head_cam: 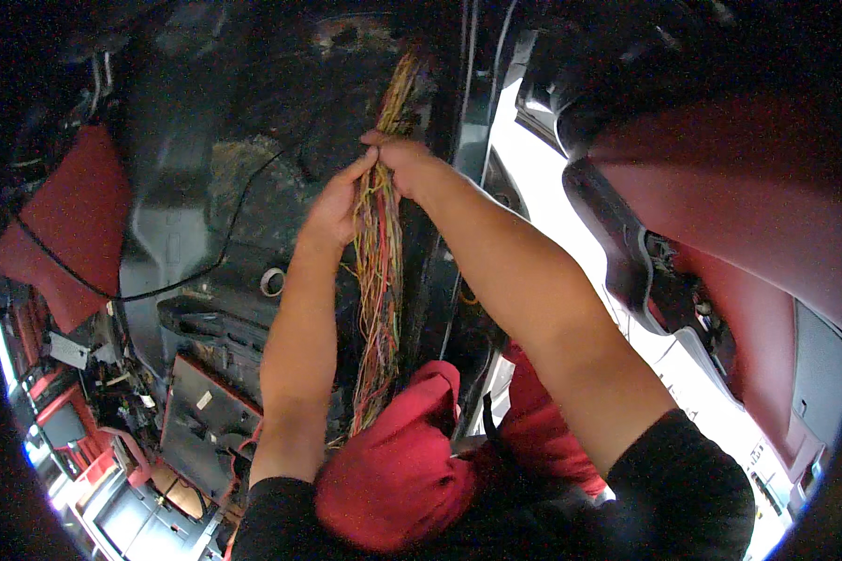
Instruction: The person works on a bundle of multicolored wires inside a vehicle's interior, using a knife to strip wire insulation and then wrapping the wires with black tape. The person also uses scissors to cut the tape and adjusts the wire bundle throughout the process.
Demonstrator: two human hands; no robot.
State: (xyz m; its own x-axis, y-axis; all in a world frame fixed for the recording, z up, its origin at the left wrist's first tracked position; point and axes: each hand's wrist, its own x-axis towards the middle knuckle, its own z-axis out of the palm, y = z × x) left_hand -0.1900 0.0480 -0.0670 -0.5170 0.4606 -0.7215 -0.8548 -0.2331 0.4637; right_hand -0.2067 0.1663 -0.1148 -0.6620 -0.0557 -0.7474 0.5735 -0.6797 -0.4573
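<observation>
A long bundle of loose wires (pixel 379 259), mostly yellow and brown with a few red and green ones, runs down the dark car floor (pixel 309 112). Both of my hands grip it at nearly the same spot. My left hand (pixel 338 207) holds it from the left side, thumb raised along it and other fingers partly hidden behind. Just above, my right hand (pixel 405 163) closes around it, and its thumb side meets my left thumb. Past my hands the wires form a tighter strand; towards me they spread out and reach my red-clothed knee (pixel 393 477).
A roll of tape (pixel 272 282) rests on the floor left of my left forearm. A black cable (pixel 231 245) curves across the left side. Red trim (pixel 77 224) and a dark panel (pixel 207 428) lie further left. At right, an open door with a red panel (pixel 716 189) borders the bright doorway.
</observation>
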